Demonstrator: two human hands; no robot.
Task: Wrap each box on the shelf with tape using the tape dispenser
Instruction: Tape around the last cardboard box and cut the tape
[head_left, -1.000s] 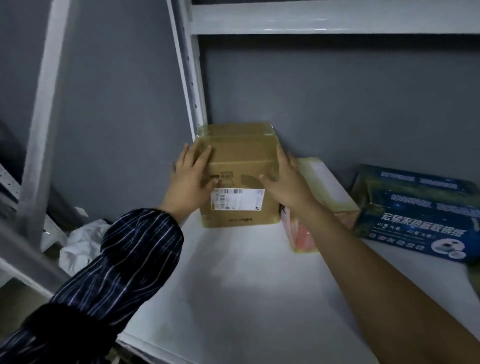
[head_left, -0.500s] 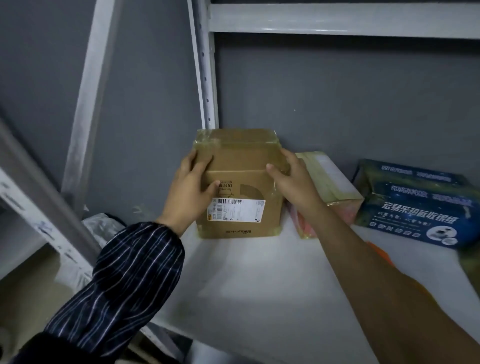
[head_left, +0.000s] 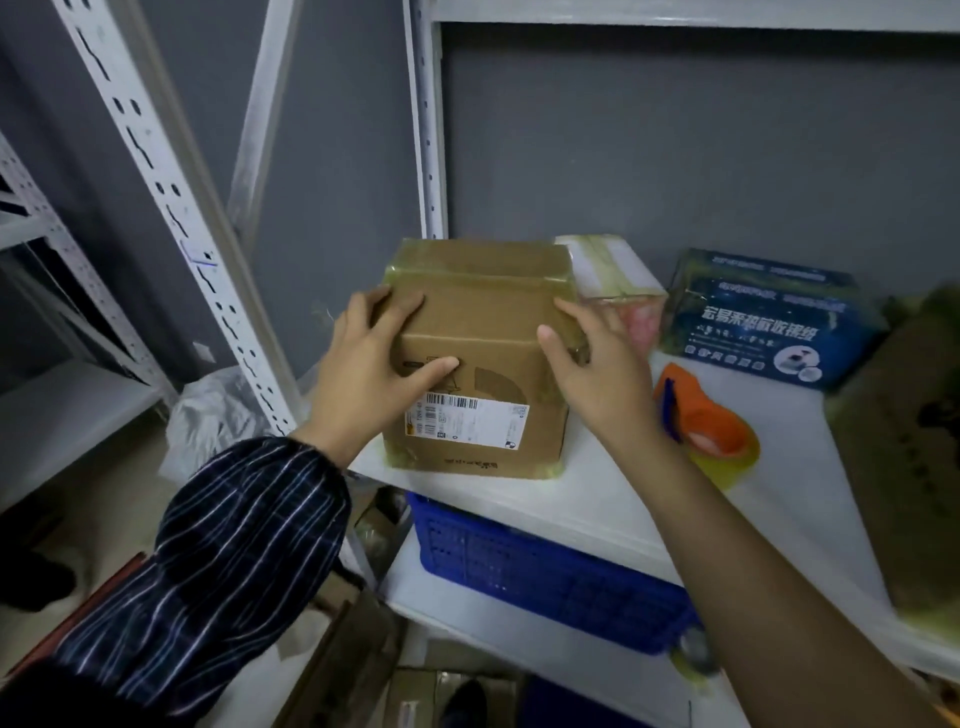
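Note:
A brown cardboard box with a white barcode label stands on the white shelf near its front left corner, glossy tape over its edges. My left hand grips its left side, thumb on the front face. My right hand presses its right side. An orange tape dispenser with a yellowish roll lies on the shelf just right of my right wrist. A small taped box with a pink side sits behind on the right, and a blue printed box lies further right.
A large brown box fills the right edge of the shelf. A blue plastic crate sits on the shelf below. White perforated uprights stand at left, a crumpled white bag beside them. Cardboard lies on the floor.
The box has come forward from the back corner toward the shelf's front edge, both hands still on it. The view has pulled back, showing the tape dispenser and the lower shelf.

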